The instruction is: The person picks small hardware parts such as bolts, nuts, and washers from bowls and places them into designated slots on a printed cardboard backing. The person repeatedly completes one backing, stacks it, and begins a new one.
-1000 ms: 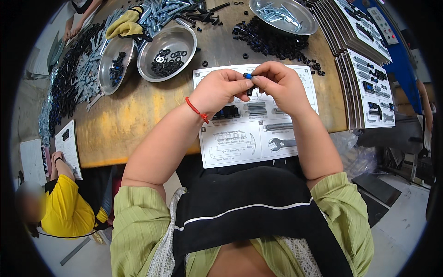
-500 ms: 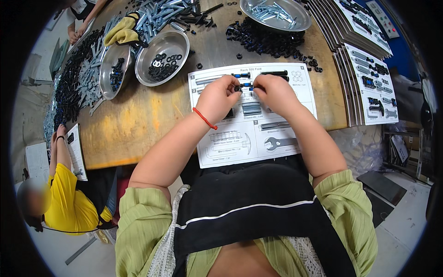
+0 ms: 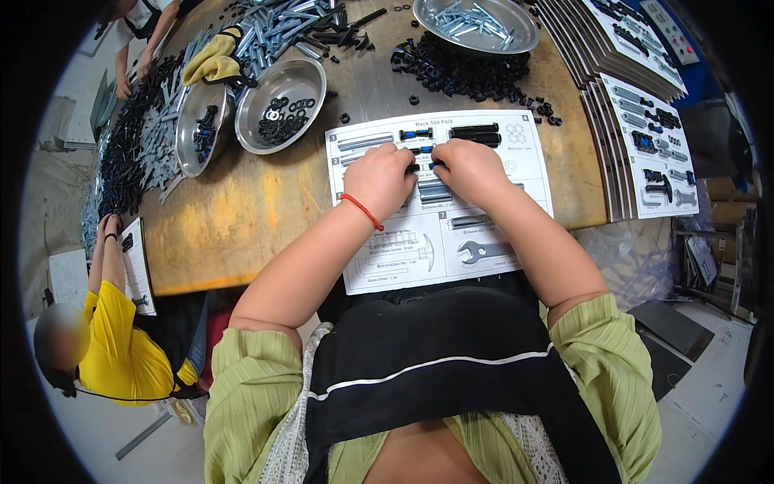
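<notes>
I see a worn brown table with a printed sheet lying flat on it, right under the person's fingers. Beyond and left of the fingers sit a round steel bowl and, beside it, a second bowl; farther left I make out wrenches and black bolts. Straight beyond the fingers spreads a heap of black screws; well to their right I've got stacked printed cards.

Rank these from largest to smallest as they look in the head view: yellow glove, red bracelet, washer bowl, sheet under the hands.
1. Sheet
2. Washer bowl
3. Glove
4. Bracelet

No two look alike in size here.
</notes>
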Available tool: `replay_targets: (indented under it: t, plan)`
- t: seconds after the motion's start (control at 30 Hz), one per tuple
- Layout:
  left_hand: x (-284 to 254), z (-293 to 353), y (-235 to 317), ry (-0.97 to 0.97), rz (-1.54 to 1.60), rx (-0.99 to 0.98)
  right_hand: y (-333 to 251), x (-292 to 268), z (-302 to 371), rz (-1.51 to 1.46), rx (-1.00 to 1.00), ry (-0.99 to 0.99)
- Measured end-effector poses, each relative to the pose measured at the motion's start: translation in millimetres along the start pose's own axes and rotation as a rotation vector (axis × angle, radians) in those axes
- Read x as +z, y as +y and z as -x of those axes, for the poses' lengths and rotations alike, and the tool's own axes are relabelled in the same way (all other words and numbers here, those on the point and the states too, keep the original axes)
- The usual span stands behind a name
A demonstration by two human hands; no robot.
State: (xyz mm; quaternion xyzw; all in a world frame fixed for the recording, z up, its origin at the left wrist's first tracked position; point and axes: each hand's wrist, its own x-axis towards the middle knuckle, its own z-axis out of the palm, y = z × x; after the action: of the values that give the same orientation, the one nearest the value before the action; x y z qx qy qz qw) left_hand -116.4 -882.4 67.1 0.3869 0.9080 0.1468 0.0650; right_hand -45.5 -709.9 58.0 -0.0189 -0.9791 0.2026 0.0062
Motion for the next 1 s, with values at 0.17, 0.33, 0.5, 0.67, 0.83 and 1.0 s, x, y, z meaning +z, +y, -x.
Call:
replay_targets:
  t: [0.17,0.33,0.5,0.67,0.83,1.0]
  plan:
    - [8.2,-7.7,2.6,-0.025,-0.004,-0.013,-0.9,4.9,-1.9,-0.036,-0.027,0.027]
    - [6.1,-6.9,2.3,0.005,0.055,-0.014,-3.2,3.7,-2.6,-0.035,0.0,0.0]
    - [-17.1,-16.0,-18.2,0.154,0.237,-0.057,0.1,-17.9,-12.2,-0.091,0.075,0.008]
    - [-24.3,-79.3,-55.3,0.197,0.223,-0.079,28.9,-25.1,-64.7,0.075,0.08,0.23]
    - [-2.3,-168.8,-44.4,0.095,0.182,-0.214,44.0,-8.8,-124.7,0.185,0.27,0.223]
    - [12.2,-181.8,-60.8,-0.039,0.155,-0.187,35.5,-1.3,-122.2,0.135,0.241,0.167]
